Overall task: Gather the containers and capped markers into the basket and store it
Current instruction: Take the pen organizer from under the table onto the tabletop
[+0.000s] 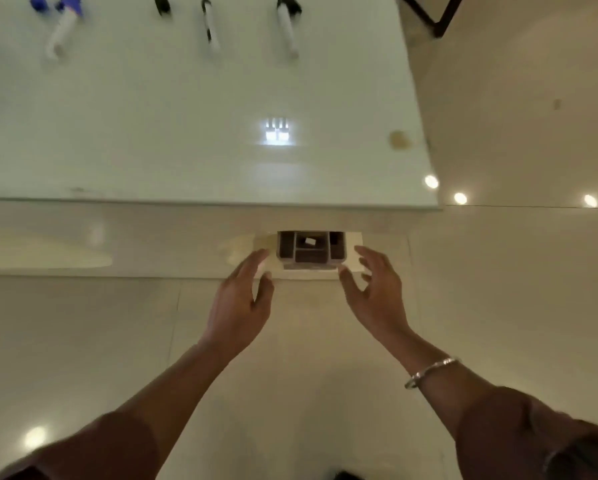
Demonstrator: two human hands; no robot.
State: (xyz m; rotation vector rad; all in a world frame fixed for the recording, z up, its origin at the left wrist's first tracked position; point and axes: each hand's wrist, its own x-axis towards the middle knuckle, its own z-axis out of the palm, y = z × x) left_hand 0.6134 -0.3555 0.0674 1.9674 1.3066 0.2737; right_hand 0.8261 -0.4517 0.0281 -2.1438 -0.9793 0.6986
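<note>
A person's left hand [245,292] and right hand [373,289], both spread open and holding nothing, flank a divided brown basket [309,251] on the floor beneath a white table [186,133].

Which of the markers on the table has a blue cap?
The leftmost marker, at the table's far left. Its cap end is blue; the other two markers have black caps.

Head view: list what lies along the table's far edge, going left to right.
Blue cap → blue-capped marker → black cap → slim black-and-white marker → black-capped marker.
</note>
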